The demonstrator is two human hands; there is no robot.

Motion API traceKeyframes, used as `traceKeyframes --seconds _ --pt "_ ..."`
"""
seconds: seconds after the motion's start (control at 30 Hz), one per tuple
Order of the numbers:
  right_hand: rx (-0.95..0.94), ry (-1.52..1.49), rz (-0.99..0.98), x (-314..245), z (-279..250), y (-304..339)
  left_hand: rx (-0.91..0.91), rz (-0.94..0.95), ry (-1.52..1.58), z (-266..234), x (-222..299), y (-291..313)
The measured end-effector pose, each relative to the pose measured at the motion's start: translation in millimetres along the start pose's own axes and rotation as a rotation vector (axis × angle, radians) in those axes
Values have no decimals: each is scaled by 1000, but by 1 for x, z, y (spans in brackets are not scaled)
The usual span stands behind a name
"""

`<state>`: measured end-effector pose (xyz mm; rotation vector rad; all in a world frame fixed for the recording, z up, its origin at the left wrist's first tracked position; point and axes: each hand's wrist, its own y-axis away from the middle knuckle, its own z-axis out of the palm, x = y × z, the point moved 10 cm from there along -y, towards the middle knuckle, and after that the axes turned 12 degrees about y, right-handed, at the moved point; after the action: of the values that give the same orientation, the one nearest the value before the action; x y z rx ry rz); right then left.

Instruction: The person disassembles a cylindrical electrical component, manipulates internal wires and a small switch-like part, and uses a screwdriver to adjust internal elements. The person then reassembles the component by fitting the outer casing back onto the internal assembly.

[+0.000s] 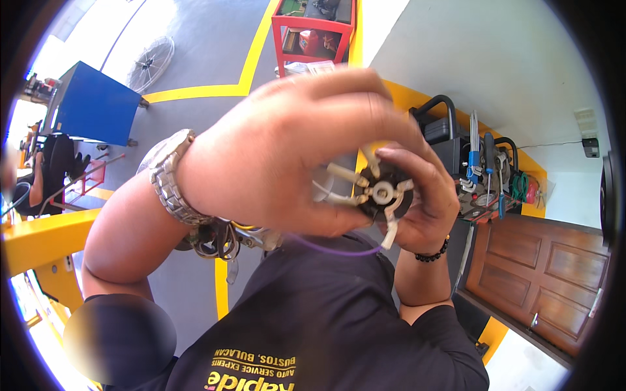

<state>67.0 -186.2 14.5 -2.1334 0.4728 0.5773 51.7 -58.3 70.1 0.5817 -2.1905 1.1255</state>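
Close in front of my chest, both hands are around a round black part (395,202) with a pale hub at its middle. Several whitish sleeved terminals (391,236) stick out from it, some showing brass-coloured ends. A thin purple wire (345,253) loops below it. My left hand (280,143), slightly blurred and wearing a metal watch (171,179), curls over the part from the left, its thumb beneath. Its fingertips are partly hidden. My right hand (430,202), with a dark bead bracelet (433,251), grips the part from the right, a fingertip at its upper edge.
Beneath my left wrist hangs a bundle of wires and metal pieces (225,241). A yellow beam (52,238) crosses at left. Around stand a blue cabinet (98,104), a red tool cart (313,23), a tool rack (479,163) and a brown door (541,274). A person sits far left.
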Motion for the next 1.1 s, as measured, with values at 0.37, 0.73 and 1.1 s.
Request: traceKeyframes --seconds 0.37,0.73,1.1 --pt "116 -142 152 17 1 10 40 -102 -177 -15 -5 5" --pt "150 -852 390 24 47 44 -102 -156 22 1 -15 6" --pt "-35 -323 207 7 36 42 -170 -90 71 23 -5 11"
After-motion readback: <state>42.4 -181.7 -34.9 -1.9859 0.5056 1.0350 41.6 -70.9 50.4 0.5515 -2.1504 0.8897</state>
